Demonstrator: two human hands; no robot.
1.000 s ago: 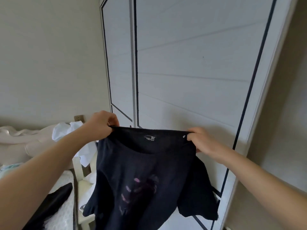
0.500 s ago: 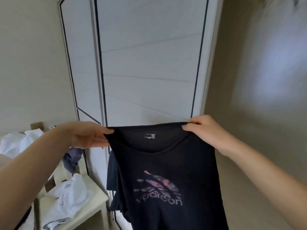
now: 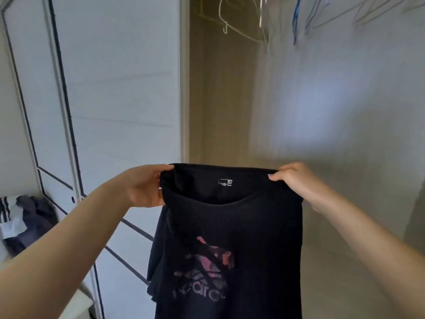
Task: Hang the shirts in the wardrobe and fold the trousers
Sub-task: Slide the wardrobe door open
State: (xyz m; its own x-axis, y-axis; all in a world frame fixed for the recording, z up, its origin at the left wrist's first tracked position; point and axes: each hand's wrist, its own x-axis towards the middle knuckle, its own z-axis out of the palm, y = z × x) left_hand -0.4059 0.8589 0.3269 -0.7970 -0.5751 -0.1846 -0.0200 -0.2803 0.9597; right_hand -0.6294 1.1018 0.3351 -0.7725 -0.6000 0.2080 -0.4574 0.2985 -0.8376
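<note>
A black T-shirt [image 3: 230, 222] with a pink and grey logo on its chest hangs spread in front of me, collar up. My left hand [image 3: 145, 187] grips its left shoulder and my right hand [image 3: 296, 180] grips its right shoulder. Behind the shirt is the open wardrobe [image 3: 299, 111], its inside pale and blurred. Several empty hangers [image 3: 243, 21], white, yellowish and blue, hang at the top of it.
The white sliding wardrobe door [image 3: 115, 88] with dark trim stands to the left of the opening. A heap of dark and striped clothes [image 3: 25, 219] lies at the far left. A pale piece of furniture [image 3: 78, 305] shows at the bottom left.
My view has swung right, from the shut door to the open wardrobe and its hangers. Both hands keep their hold on the shirt's shoulders, and the shirt now hangs straight.
</note>
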